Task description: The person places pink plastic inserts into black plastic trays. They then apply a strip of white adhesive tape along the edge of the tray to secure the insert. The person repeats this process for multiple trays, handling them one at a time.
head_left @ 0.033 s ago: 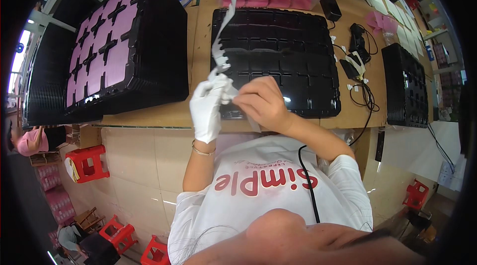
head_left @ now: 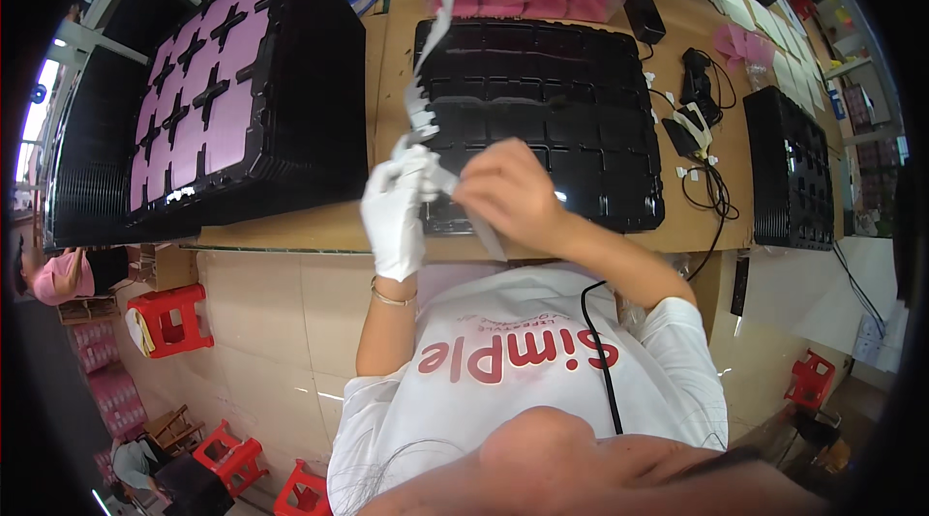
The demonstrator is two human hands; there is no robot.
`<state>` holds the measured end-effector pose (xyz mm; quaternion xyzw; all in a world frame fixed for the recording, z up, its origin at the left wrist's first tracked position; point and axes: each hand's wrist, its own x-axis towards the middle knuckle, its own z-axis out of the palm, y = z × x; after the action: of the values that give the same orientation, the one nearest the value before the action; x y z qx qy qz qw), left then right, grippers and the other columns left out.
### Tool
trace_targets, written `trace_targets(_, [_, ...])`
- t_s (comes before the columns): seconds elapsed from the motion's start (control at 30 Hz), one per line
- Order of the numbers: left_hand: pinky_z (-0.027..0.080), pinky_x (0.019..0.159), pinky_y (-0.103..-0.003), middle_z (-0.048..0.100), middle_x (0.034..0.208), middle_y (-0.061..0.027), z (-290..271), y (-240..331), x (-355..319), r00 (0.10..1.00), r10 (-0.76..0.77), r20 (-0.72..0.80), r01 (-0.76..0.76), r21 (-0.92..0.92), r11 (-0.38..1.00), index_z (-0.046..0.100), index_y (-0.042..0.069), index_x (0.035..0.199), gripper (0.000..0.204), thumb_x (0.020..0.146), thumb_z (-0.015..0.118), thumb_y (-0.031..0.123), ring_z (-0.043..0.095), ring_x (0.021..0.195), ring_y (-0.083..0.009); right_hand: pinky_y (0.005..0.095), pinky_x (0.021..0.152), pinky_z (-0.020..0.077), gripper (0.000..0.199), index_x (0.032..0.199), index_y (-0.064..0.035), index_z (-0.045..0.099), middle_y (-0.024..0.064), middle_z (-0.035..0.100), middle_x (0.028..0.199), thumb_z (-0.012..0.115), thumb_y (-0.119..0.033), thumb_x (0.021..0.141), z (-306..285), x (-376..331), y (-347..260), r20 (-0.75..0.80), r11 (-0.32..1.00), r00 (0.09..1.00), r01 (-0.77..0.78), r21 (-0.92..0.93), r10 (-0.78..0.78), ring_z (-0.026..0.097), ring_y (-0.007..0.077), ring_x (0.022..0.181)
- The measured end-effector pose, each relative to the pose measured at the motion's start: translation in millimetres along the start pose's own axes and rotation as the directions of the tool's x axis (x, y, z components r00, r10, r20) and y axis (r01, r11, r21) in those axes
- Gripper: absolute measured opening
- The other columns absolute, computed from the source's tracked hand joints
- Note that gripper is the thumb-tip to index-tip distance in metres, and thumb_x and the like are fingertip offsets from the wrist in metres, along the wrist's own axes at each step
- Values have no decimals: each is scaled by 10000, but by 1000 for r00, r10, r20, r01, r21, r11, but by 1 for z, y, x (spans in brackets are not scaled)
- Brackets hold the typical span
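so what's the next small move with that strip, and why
Probably peel the next piece off the strip and set it into the empty black tray. Both hands pinch the strip's lower end: the gloved left hand and the bare right hand, right over the tray.

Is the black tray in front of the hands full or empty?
Empty, as far as visible: the black tray shows only bare dark compartments. The hands cover its near edge, so that part cannot be told.
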<state>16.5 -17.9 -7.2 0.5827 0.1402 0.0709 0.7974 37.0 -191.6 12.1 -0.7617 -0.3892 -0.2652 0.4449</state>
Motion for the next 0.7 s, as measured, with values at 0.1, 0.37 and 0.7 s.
trace_targets(0.1, [443, 583, -173, 674, 916, -58, -24, 5, 12, 988, 53, -144, -48, 32, 998, 650, -13, 1051, 139, 942, 634, 72, 558, 672, -47, 276, 722, 496, 62, 830, -45, 693, 55, 652, 878, 746, -45, 799, -14, 37, 49, 58, 882, 907, -419, 215, 417, 608, 141, 796])
trace_targets(0.37, [467, 564, -188, 688, 864, -69, -19, 9, 15, 989, -148, -23, 149, 11, 989, 637, 18, 950, 116, 916, 690, 115, 591, 609, -67, 279, 762, 520, 119, 871, 5, 668, 111, 711, 889, 664, -114, 858, 31, 95, 217, 362, 563, 665, -747, 355, 654, 670, 159, 837])
trace_targets(0.7, [439, 552, -166, 678, 867, -59, -13, 10, 27, 973, -225, 50, 227, -36, 973, 629, 29, 933, 125, 915, 696, 131, 582, 637, -54, 275, 787, 510, 178, 963, -6, 642, 67, 681, 950, 706, -151, 884, 21, 4, 28, 594, 163, 464, -857, 489, 657, 625, 108, 882])
